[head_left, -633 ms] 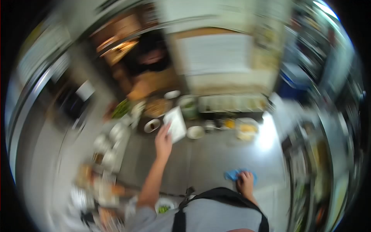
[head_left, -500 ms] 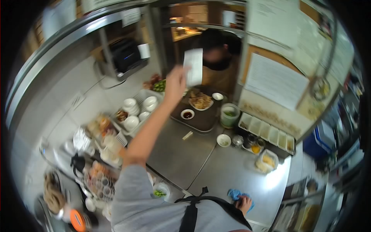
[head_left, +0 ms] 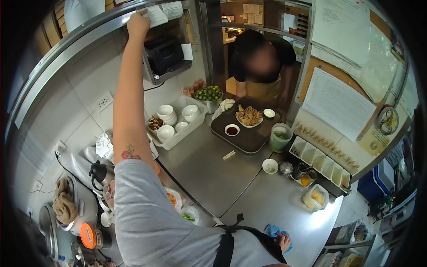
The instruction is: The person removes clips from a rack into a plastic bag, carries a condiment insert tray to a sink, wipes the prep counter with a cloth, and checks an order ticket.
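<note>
My left hand (head_left: 138, 25) is raised to the metal rail (head_left: 116, 23) at the upper left, its fingers closed on a white paper slip (head_left: 156, 16). Another slip (head_left: 172, 10) hangs just to the right of it. Below them sits a black printer (head_left: 165, 55). At the lower right, my right hand (head_left: 283, 241) rests on a crumpled blue cloth (head_left: 272, 230) on the steel counter (head_left: 249, 209), its fingers curled against it.
Across the counter a person (head_left: 262, 58) leans behind a dark tray (head_left: 249, 144) with fried food and sauce bowls. A basket of white bowls (head_left: 202, 116), green fruit (head_left: 209, 93), a row of containers (head_left: 318, 160) and a bag of yellow food (head_left: 316, 198) stand around.
My left hand has carried the slip from over the counter up and left to the rail. The view has turned left. My right hand stays at the blue cloth.
</note>
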A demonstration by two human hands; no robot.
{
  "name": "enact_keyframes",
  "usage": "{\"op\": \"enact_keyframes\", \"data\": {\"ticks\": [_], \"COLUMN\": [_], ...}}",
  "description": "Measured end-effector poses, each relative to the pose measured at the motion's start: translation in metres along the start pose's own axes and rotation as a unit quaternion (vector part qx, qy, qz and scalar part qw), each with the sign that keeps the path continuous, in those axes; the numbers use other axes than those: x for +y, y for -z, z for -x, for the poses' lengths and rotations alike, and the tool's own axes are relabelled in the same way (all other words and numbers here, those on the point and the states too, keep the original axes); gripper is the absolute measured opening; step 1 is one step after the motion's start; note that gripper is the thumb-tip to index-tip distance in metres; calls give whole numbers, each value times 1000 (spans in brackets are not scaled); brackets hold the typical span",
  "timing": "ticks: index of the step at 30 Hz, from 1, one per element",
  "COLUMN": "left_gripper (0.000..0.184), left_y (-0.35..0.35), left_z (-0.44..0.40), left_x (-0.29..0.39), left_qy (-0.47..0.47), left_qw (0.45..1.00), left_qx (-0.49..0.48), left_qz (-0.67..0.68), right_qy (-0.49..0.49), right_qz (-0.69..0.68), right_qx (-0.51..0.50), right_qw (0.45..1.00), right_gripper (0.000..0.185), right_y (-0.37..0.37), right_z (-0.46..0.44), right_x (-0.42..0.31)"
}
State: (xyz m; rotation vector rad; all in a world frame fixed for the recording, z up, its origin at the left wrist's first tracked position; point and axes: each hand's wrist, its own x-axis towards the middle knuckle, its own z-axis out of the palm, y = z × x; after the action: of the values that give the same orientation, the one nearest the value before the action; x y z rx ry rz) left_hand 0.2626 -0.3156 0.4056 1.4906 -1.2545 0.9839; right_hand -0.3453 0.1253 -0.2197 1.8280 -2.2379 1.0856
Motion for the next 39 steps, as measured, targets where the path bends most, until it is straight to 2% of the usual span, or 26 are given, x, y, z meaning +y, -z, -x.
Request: {"op": "enact_keyframes", "data": {"ticks": [3, 5, 6, 7, 8, 9, 10, 11, 12, 13, 14, 15, 17, 19, 21, 23, 27, 30, 31, 34, 39], "left_gripper": [43, 47, 40, 32, 29, 27, 21, 24, 35, 40, 47, 44, 39, 31, 20, 19, 19, 18, 18, 18, 17], "left_y": [12, 49, 55, 73, 64, 55, 96, 109, 107, 131, 142, 144, 188, 225, 247, 253, 256, 271, 274, 282, 290], "left_z": [7, 71, 110, 155, 224, 293, 350, 402, 466, 495, 524, 543, 479, 418, 372, 351, 345, 368, 375, 385, 401], "left_x": [8, 67, 90, 121, 144, 166, 204, 228, 241, 264, 279, 286, 295, 280, 259, 251, 271, 296, 303, 319, 332], "left_qy": [10, -5, -44, -92, -36, 86, -113, 44, 39, 164, 233, 200, 148, 92, -82, -159, -109, -43, -26, -13, -17], "left_qw": [998, 988, 987, 979, 917, 799, 901, 729, 657, 531, 480, 382, 320, 211, 99, -17, -71, -87, -106, -183, -271], "left_qx": [59, 148, 151, 77, -93, -223, -270, -507, -566, -680, -694, -686, -601, -536, -377, -288, -272, -313, -333, -386, -420], "left_qz": [8, -45, 0, 163, 386, 552, 320, 458, 497, 479, 483, 587, 717, 812, 917, 944, 954, 945, 936, 904, 866], "right_qy": [7, 20, 12, 3, -4, -86, -111, -137, -162, -214, -186, -160, -145, -73, -40, -43, -137, -87, -63, -109, -91], "right_qz": [4, -5, -35, -65, -96, -174, -215, -257, -296, -338, -285, -229, -154, -96, -74, -30, -15, -8, 4, 31, 10], "right_qx": [-1, 2, 16, 33, 50, 60, 83, 106, 131, 113, 86, 58, 14, 32, 46, 40, 29, 27, 52, 57, 83], "right_qw": [1000, 1000, 999, 997, 994, 979, 967, 951, 932, 910, 936, 958, 977, 992, 995, 998, 990, 996, 997, 992, 992], "right_gripper": [30, 31, 32, 34, 36, 38, 37, 36, 35, 31, 31, 30, 23, 22, 19, 17, 17, 21, 22, 22, 22], "right_y": [-2, -2, -4, -7, -9, -9, -8, -9, -7, 0, 11, 24, 28, 31, 26, 18, 17, 25, 13, 8, 26], "right_z": [0, 1, 4, 4, 6, 8, 6, 1, -4, -10, -19, -27, -30, -31, -32, -38, -38, -44, -38, -38, -15], "right_x": [1, 3, 7, 12, 14, 11, 6, -1, -9, -18, -23, -26, -19, -23, -25, -24, -45, -35, -28, -30, -35]}}
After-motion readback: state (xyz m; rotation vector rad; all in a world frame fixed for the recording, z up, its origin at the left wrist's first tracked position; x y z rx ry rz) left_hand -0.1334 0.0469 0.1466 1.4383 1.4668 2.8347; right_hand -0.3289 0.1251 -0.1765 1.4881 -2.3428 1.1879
